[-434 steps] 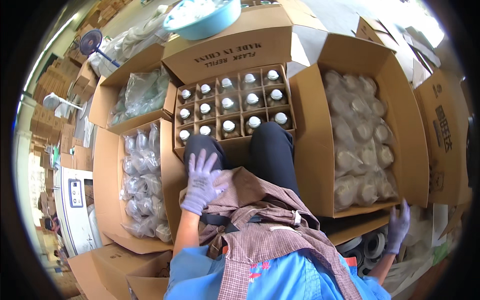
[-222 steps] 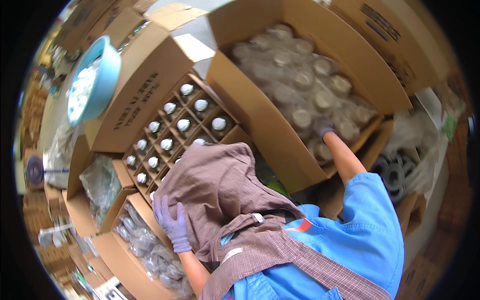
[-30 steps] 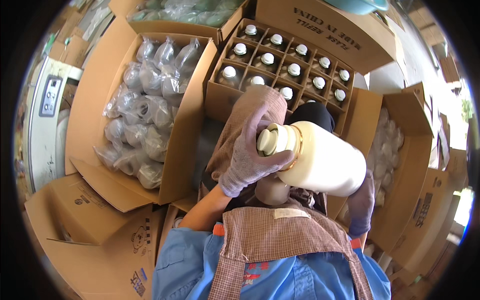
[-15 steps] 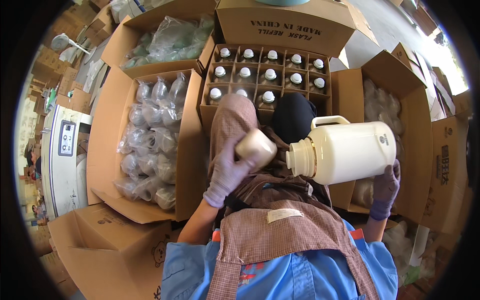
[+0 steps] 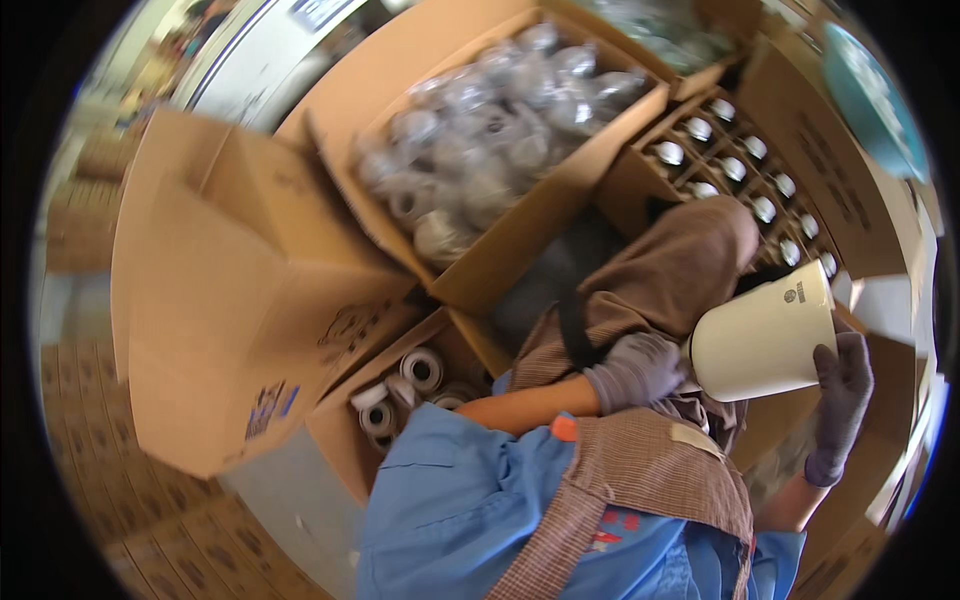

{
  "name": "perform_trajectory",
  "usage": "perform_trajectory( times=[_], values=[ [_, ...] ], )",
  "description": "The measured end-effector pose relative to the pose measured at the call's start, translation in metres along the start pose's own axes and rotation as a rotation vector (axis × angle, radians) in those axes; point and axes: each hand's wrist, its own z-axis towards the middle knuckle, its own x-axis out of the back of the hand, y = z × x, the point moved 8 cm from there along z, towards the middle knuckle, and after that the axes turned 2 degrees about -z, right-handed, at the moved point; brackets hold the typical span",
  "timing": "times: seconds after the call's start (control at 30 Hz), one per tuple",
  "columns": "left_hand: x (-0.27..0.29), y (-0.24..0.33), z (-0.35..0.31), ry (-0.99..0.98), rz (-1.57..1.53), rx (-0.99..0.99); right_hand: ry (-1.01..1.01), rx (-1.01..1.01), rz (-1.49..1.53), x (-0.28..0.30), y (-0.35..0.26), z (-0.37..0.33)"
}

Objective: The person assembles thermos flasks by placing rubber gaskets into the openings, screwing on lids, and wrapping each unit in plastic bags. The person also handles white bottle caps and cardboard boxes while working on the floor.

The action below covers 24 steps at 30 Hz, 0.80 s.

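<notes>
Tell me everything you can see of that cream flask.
The flask is cream, smooth and slightly glossy, like plastic, with a broad, rounded body and a small dark mark near its right end. It is on its side in front of the person. The right hand grips that end; the left hand is close to the opposite end, contact unclear. No handle shows.

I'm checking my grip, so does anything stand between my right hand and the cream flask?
Nothing visible beyond the glove on your right hand, which touches the cream flask at its base end.
</notes>
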Motion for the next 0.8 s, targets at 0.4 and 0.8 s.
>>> perform_trajectory(
  times=[0.4, 0.8],
  values=[
    [-0.058, -0.368, -0.322, 0.209, -0.222, 1.429, -0.235, -0.047, -0.458, -0.059, 0.005, 0.101],
    [-0.321, -0.364, -0.389, -0.136, -0.504, 1.723, -0.058, -0.124, -0.504, -0.048, -0.015, 0.065]
  ],
)
